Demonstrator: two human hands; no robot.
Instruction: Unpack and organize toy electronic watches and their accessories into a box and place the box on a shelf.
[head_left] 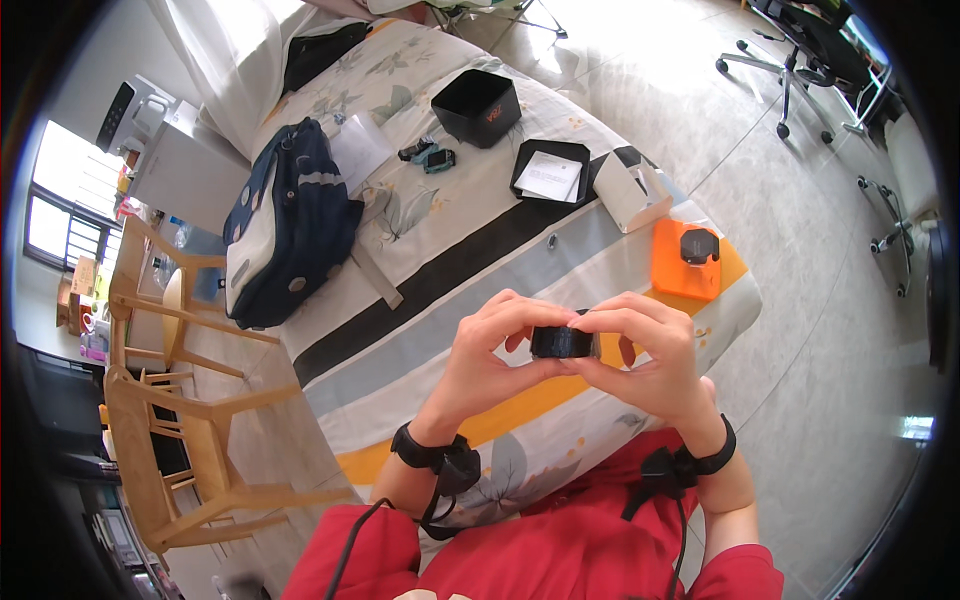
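While left hand (474, 350) and right hand (660, 352) grip black object (561, 343) | its ends: partly covered | kind: unclear

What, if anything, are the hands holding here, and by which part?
A small black object, pinched by the left hand and right hand, fingertips at its far edge and thumbs at its near edge. Its kind is unclear.

Beneath the orange box (672, 280), the tablecloth (450, 290) is white with black, blue-grey and yellow-orange stripes and grey leaf prints; left of the box, the held object (562, 343) is black, and farther left the backpack (308, 220) is navy and cream.
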